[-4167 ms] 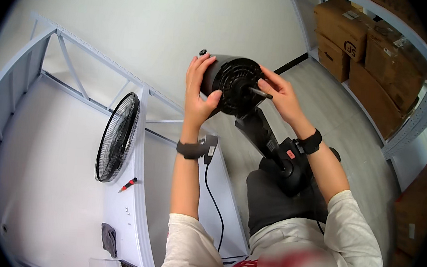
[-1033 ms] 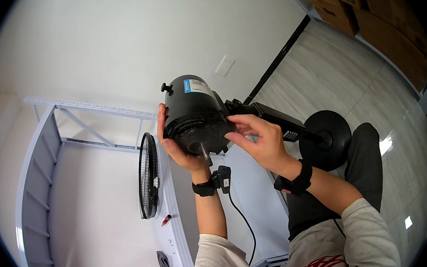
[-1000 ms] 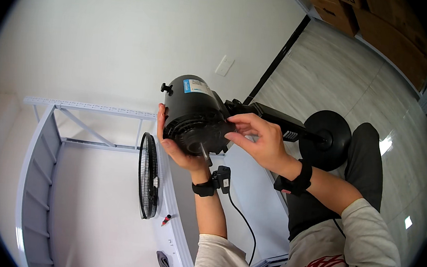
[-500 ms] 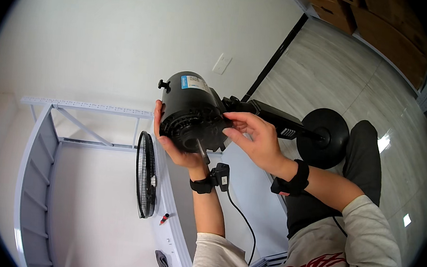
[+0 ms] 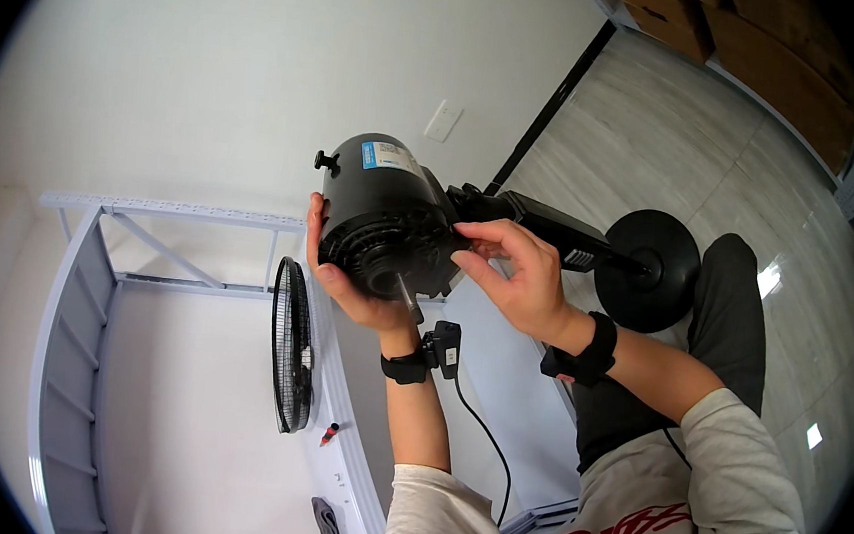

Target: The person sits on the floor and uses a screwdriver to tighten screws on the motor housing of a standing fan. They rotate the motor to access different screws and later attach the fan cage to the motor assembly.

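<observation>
A black fan motor housing [image 5: 378, 188] is tilted, its round slotted front facing down toward me and its metal shaft [image 5: 408, 297] sticking out. My left hand [image 5: 359, 302] wraps the housing from its left and underside, the fingers along the far side. At the rim on the right, the thumb and forefinger of my right hand [image 5: 521, 279] pinch close together; whether a small part is between them is hidden. From the housing a black fan stand [image 5: 560, 232] runs right to its round base [image 5: 647, 274], beside my leg.
On the white shelf unit [image 5: 208, 370] at left, a black wire fan grille [image 5: 290, 347] stands on edge. Nearer lie a red-and-black screwdriver [image 5: 330, 434], tiny loose parts and a grey cloth-like item [image 5: 327, 525]. Cardboard boxes [image 5: 782, 84] sit at far right. A cable [image 5: 494, 438] hangs from my left wrist strap.
The housing and both hands have shifted very slightly up in the view. Both hands keep nearly the same hold on the housing.
</observation>
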Demonstrator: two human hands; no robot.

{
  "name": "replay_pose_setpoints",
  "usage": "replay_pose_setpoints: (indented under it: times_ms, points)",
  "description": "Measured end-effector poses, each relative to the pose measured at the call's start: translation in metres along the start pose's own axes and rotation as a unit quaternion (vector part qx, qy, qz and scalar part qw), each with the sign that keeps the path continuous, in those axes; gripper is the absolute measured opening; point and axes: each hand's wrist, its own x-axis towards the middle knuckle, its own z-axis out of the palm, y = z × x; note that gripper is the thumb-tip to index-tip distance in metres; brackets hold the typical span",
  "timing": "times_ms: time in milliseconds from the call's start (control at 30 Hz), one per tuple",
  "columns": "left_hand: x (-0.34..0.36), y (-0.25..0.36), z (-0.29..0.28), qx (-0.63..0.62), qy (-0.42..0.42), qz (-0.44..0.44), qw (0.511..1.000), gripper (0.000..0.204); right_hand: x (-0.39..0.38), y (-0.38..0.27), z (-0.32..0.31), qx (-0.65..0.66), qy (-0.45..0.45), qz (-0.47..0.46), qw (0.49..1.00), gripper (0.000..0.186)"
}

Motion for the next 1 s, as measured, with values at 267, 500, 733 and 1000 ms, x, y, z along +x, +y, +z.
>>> replay_pose_setpoints:
  times_ms: [267,500,733,1000]
  points:
    - [0.0,0.0,0.002,-0.015,0.015,-0.016,1.0,0.067,0.022,0.007,-0.019,0.206,-0.137,0.173,0.953,0.027]
    - [0.0,0.001,-0.001,-0.024,-0.003,-0.022,0.999,0.067,0.02,0.016,-0.019,0.321,-0.14,0.212,0.912,0.028]
    - [0.002,-0.003,-0.007,-0.014,-0.01,-0.011,1.0,0.068,0.018,0.013,-0.016,0.027,-0.075,0.0,0.997,0.029]
    - [0.001,0.001,-0.003,-0.028,0.008,-0.027,0.999,0.068,0.019,0.013,-0.014,0.035,-0.062,-0.002,0.997,0.03]
